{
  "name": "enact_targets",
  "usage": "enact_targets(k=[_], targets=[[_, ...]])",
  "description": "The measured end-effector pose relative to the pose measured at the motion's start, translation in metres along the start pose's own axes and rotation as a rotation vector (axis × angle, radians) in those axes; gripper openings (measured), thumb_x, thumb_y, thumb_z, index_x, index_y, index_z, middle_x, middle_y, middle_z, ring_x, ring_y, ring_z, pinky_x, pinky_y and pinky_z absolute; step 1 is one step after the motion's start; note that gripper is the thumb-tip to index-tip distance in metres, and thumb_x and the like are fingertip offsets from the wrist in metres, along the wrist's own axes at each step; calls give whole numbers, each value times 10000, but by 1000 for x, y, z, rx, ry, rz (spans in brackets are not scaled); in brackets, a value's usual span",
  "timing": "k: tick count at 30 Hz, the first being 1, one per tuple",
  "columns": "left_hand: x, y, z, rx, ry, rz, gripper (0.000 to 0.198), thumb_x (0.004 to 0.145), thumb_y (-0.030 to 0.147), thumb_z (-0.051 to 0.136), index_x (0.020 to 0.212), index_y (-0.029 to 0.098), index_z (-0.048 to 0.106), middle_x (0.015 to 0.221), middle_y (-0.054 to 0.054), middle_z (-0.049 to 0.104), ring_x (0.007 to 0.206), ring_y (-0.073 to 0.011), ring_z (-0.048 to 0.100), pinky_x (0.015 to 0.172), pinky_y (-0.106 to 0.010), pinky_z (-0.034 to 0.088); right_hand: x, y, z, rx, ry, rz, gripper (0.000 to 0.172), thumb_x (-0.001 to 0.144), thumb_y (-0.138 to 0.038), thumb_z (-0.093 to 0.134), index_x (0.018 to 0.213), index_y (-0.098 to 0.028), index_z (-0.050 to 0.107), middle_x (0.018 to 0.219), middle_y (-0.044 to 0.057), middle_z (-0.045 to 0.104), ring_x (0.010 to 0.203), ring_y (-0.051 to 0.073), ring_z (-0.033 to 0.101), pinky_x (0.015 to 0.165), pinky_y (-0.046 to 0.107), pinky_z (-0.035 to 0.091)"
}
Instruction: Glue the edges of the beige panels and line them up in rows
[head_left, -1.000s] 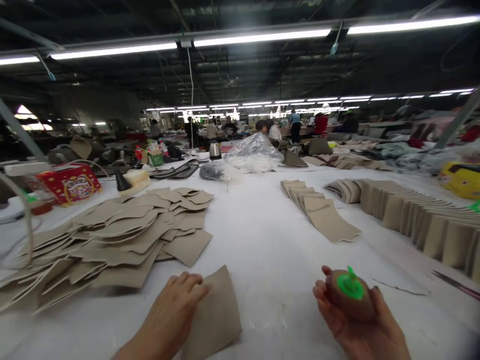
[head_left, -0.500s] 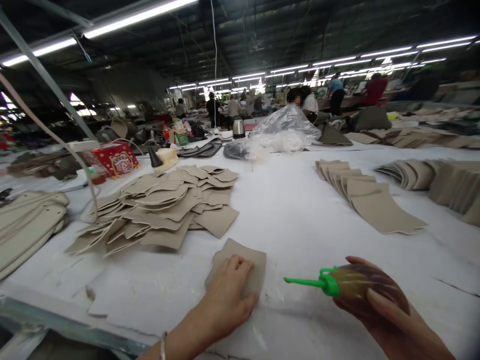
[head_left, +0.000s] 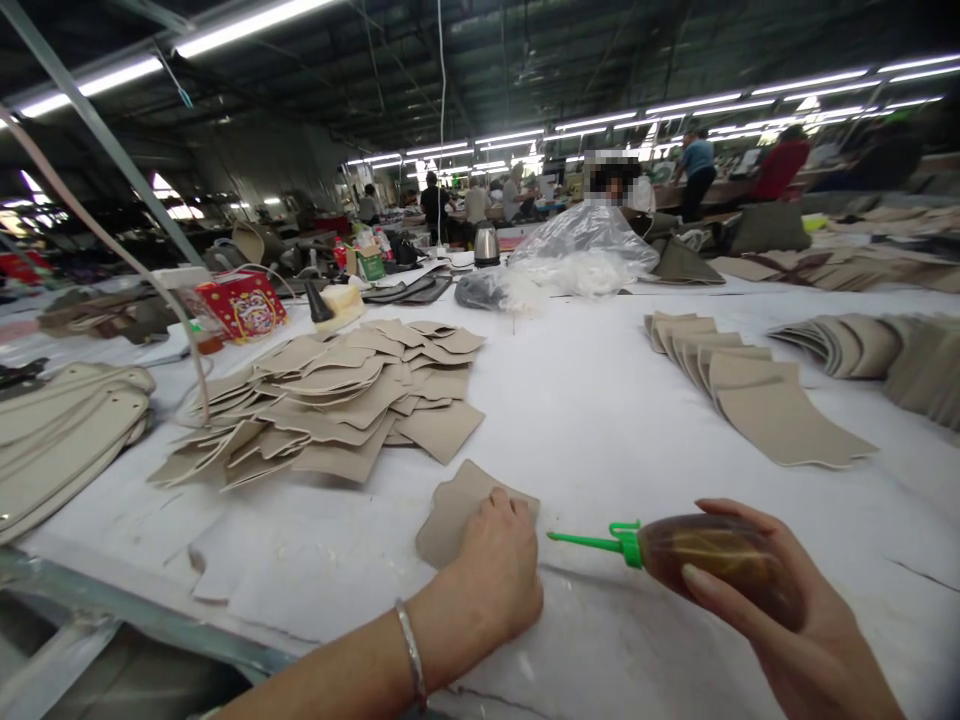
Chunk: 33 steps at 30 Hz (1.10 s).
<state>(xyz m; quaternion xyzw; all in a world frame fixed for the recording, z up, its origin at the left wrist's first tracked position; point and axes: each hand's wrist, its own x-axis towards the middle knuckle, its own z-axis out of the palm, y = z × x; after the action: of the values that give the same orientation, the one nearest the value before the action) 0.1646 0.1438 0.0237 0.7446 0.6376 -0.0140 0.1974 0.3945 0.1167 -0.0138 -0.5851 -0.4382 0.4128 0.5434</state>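
My left hand [head_left: 491, 575] lies on a single tan cut piece [head_left: 452, 509] near the front of the white table [head_left: 570, 400], fingers curled down on it. A bracelet sits on that wrist. My right hand [head_left: 795, 620] grips a brown squeeze bottle [head_left: 712, 556] with a green nozzle [head_left: 589, 542]. The nozzle points left toward the piece and my left hand, just above the table.
A heap of tan cut pieces [head_left: 337, 405] lies left of centre. A fanned row of pieces [head_left: 750, 395] and more stacks [head_left: 862, 345] lie at right. Larger pale pieces [head_left: 60, 440] at far left. A red box [head_left: 240, 305], a kettle [head_left: 487, 243], plastic bags [head_left: 577, 255]. People work far behind.
The view has tilted down and left. My left hand slid over the tan piece. The bottle turned from nozzle-up to nozzle pointing left, then came closer to the piece.
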Motion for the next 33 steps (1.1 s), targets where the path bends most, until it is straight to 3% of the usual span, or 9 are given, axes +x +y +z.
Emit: enact_targets(k=[4, 9, 11, 15, 24, 28, 33], targets=[[-1, -7, -3, 93, -13, 82, 437, 691, -2, 524, 1123, 19, 590, 1118, -259, 561, 972, -358, 595, 817, -448, 506, 0, -3, 0, -188, 17, -165, 662, 608, -506, 825, 1178, -270, 588, 1031, 51, 691, 883, 299, 684, 696, 307, 584], [-1, -32, -15, 92, -1, 225, 378, 809, 109, 425, 1108, 201, 638, 996, -113, 629, 854, -265, 642, 769, -377, 512, -6, -17, 11, -337, 19, -273, 588, 674, -574, 756, 1152, -285, 570, 1071, 35, 646, 876, 288, 664, 792, 373, 560], [1, -38, -15, 38, 19, 240, 445, 819, 124, 396, 1168, 259, 636, 969, -78, 653, 874, -250, 646, 786, -355, 503, -10, -24, 18, -367, 11, -276, 569, 703, -591, 724, 1155, -289, 558, 1094, 29, 624, 905, 282, 645, 833, 379, 532], [5, -41, -6, -1, 52, 257, 567, 801, 116, 378, 1300, 296, 576, 994, -62, 689, 888, -242, 653, 783, -336, 490, -12, -31, 27, -454, -40, -380, 488, 765, -544, 703, 1155, -297, 547, 1071, 7, 618, 898, 242, 636, 791, 333, 509], [5, -42, -2, 3, 69, 272, 496, 787, 133, 391, 1188, 311, 623, 890, -47, 692, 806, -245, 655, 690, -320, 459, 3, -29, 37, -637, -130, -603, 445, 825, -484, 691, 1190, -297, 518, 1060, 5, 622, 863, 206, 636, 751, 299, 509], [5, -44, 0, -15, 71, 258, 427, 790, 143, 400, 1120, 288, 630, 870, -43, 672, 796, -243, 645, 685, -315, 456, 2, -22, 38, -662, -101, -622, 432, 835, -488, 678, 1181, -284, 519, 1046, 18, 628, 862, 221, 638, 755, 315, 516], [6, -44, 1, -20, 77, 253, 347, 800, 159, 407, 1042, 275, 627, 854, -39, 655, 780, -241, 640, 694, -321, 466, -1, -16, 31, -660, -91, -522, 447, 816, -548, 673, 1155, -292, 534, 1033, 16, 639, 853, 234, 645, 748, 330, 527]])
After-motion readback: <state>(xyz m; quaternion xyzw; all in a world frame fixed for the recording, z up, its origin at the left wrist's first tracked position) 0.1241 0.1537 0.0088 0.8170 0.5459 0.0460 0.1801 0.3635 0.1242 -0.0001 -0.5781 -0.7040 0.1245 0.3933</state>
